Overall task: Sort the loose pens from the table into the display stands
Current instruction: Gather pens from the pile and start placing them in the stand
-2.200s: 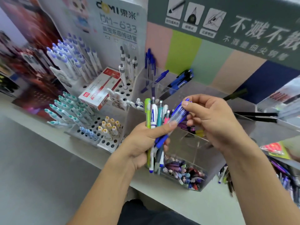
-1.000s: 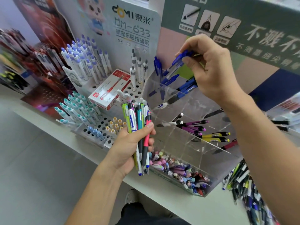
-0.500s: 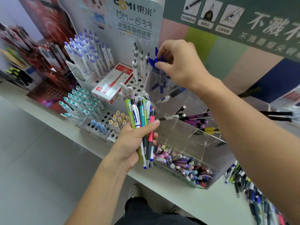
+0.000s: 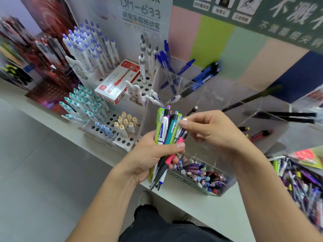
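The person is gripping a bundle of pens [image 4: 166, 137] in the left hand [image 4: 150, 156], fingers curled round the barrels and the thumb pressing across the front. The pens are fanning upward, a green one at the far left of the bundle, a white and blue one and a teal one next to it, and a pink-gripped one slanting down past the thumb. The right hand [image 4: 209, 133] is sitting just right of the bundle, its thumb and forefinger pinching the white cap of one pen at the top.

Behind both hands a clear bin [image 4: 201, 95] is holding blue pens [image 4: 206, 74] leaning in its far compartments and black ones [image 4: 288, 116] further right. Just below the hands, a clear tray [image 4: 216, 193] is holding a mixed heap of short pens. Left of the left hand, white peg racks [image 4: 104, 123] are carrying upright teal, purple and yellow-capped pens, with a red and white box [image 4: 117, 84] lying across them. Far right of the right hand, a blurred pile of loose pens [image 4: 300, 182] is lying on the surface [image 4: 201, 205].
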Motion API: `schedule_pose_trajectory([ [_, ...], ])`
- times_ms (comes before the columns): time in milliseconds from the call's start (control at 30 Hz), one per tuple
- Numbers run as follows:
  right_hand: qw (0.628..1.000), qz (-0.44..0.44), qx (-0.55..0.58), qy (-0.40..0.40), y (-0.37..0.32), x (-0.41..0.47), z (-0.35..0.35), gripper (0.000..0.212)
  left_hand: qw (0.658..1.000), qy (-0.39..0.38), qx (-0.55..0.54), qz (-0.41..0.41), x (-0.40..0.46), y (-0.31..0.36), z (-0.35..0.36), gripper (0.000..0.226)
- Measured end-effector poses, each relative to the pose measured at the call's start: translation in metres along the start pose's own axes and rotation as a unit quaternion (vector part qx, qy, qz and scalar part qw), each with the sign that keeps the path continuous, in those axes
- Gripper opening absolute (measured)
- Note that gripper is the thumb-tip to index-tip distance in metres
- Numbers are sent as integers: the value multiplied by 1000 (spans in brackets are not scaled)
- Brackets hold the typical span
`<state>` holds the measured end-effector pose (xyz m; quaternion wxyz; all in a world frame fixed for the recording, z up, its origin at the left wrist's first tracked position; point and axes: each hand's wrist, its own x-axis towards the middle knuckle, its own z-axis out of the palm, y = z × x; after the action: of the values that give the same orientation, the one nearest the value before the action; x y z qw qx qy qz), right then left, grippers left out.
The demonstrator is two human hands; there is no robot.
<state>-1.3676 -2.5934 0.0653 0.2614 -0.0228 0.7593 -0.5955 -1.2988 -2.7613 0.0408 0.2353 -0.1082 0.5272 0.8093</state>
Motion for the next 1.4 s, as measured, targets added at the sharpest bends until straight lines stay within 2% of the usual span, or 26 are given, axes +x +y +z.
schedule_pose_trajectory([
  [133, 996, -26, 26, 87, -2, 2, -10, 14, 1000, -4, 7, 15, 8, -2, 13, 24],
  [200, 983, -63, 65, 161, -10, 6, -14, 17, 999, -6, 36, 16, 11, -2, 14, 21],
  [300, 935, -201, 40, 291, -29, 3, -28, 17, 994, 38, 99, 25, 15, -7, 11, 17],
  [367, 902, -282, -35, 325, -40, -6, -35, 13, 984, 97, 142, 42, 17, -11, 10, 20],
  [433, 925, -271, -107, 243, -47, -12, -27, 7, 970, 148, 182, 70, 19, -14, 9, 22],
  [500, 965, -162, -175, 105, -43, -8, -9, 12, 954, 177, 219, 102, 21, -14, 7, 25],
  [533, 971, -110, -206, 55, -36, -4, 0, 17, 949, 182, 232, 111, 22, -14, 5, 27],
  [600, 971, -59, -230, 14, -26, 4, 12, 28, 949, 172, 236, 115, 23, -15, 2, 31],
  [667, 975, -46, -218, -6, -24, 10, 16, 32, 947, 170, 246, 115, 22, -16, -3, 35],
  [767, 985, -36, -163, -49, -30, 12, 15, 23, 950, 155, 246, 111, 20, -16, -11, 39],
  [833, 992, -45, -111, -27, -37, 17, 9, 15, 963, 117, 224, 91, 19, -17, -17, 41],
  [900, 992, -98, -66, 47, -50, 22, -6, 9, 971, 111, 201, 68, 16, -20, -24, 40],
  [1000, 953, -240, -89, 162, -74, 26, -33, 7, 987, 131, 87, 34, 9, -24, -31, 29],
  [1067, 917, -313, -154, 191, -84, 30, -39, 3, 992, 116, -48, 16, 4, -24, -34, 36],
  [1133, 884, -350, -235, 200, -86, 40, -28, 3, 986, 86, -142, 15, 1, -20, -35, 47],
  [1267, 824, -390, -382, 151, -70, 68, 10, 12, 984, 33, -171, 30, -3, -10, -36, 47],
  [1400, 836, -273, -468, 90, -44, 88, 27, 16, 990, 29, -135, 30, -6, -6, -36, 45],
])
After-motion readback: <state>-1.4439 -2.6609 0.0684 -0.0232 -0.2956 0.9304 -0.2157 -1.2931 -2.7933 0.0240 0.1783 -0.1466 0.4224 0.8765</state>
